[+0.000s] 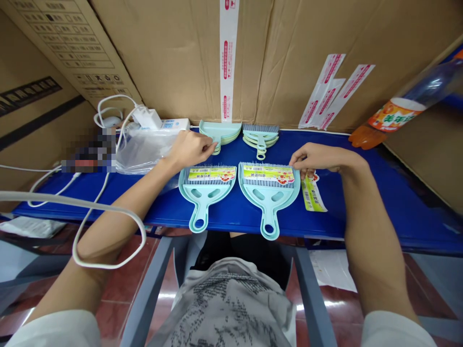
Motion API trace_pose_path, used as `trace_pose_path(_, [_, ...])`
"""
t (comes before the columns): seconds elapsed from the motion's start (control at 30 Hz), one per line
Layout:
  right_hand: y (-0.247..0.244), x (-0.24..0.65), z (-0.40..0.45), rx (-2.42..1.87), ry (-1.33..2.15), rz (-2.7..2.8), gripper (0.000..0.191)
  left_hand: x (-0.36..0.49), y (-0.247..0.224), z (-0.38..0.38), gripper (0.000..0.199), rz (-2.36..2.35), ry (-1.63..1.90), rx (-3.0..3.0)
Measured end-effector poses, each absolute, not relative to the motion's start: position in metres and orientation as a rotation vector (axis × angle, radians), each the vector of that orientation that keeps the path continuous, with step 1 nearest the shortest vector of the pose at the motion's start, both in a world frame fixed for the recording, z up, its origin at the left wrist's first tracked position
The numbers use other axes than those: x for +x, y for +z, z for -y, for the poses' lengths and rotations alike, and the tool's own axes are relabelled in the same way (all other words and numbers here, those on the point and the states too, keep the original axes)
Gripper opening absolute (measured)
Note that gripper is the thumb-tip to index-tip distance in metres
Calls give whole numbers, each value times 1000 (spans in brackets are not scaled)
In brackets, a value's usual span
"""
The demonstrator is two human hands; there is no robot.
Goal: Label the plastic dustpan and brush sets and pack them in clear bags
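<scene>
My left hand (pixel 193 148) is closed at the handle of the top dustpan in a stack of dustpans (pixel 221 129) at the back. Beside that stack lie several small brushes (pixel 261 137). In front are two light-blue dustpan sets, left (pixel 207 192) and right (pixel 268 197), each with a grey-bristled brush inside and a yellow-green label across the bristles. My right hand (pixel 313 156) has its fingers bent and pressed together at the right set's upper corner, by the end of its label (pixel 267 173). What its fingertips grip is hard to see. Below them lies a loose label (pixel 314 193).
A blue table (pixel 365 212) carries everything. A clear plastic bag (pixel 139 149), a power strip (pixel 177 124) and a charger (pixel 147 117) sit at left. A white cable (pixel 108 207) loops over my left forearm. An orange drink bottle (pixel 394 113) leans at right. Cardboard (pixel 173 58) walls the back.
</scene>
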State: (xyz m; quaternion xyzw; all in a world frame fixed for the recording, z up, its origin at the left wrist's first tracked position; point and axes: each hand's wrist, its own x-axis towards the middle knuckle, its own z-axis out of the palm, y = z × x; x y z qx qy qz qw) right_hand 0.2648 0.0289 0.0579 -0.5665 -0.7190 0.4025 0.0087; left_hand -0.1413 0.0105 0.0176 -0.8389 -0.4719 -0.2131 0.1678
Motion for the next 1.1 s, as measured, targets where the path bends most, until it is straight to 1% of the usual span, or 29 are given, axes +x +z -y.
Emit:
trace_pose_path(0.1, [55,266,-31,-1766,1352,2160,8,-141,18,-10,47,1346,-614,-2392])
trace_pose_path(0.3, [52,266,-36,-1610,1552,1931,19,-143,20,-10,47,1345,-616,-2364])
trace_pose_path(0.4, [54,268,-39,-1510,1604,1858,23,-147,21,-11,46,1399,-715,-2293])
trace_pose_path(0.5, [58,273,-42,-1432,1615,1793,22,-150,21,-13,45,1458,-859,-2230])
trace_pose_path(0.63, [62,283,-44,-1347,1565,1691,17,-146,22,-13,49,1467,-1117,-2268])
trace_pose_path(0.8, [65,281,-44,-1215,1401,1474,13,-136,27,-9,66,1442,-1564,-2587])
trace_pose_path(0.87, [65,274,-44,-1146,1309,1396,13,-132,29,-6,62,1371,-1731,-2746])
trace_pose_path(0.93, [63,265,-42,-1100,1225,1353,13,-127,32,-1,54,1252,-1839,-2844])
trace_pose_path(1.0, [61,255,-39,-1083,1163,1344,13,-122,33,7,51,1154,-1825,-2869])
trace_pose_path(1.1, [59,243,-34,-1083,1102,1353,12,-114,34,18,57,1064,-1596,-2868])
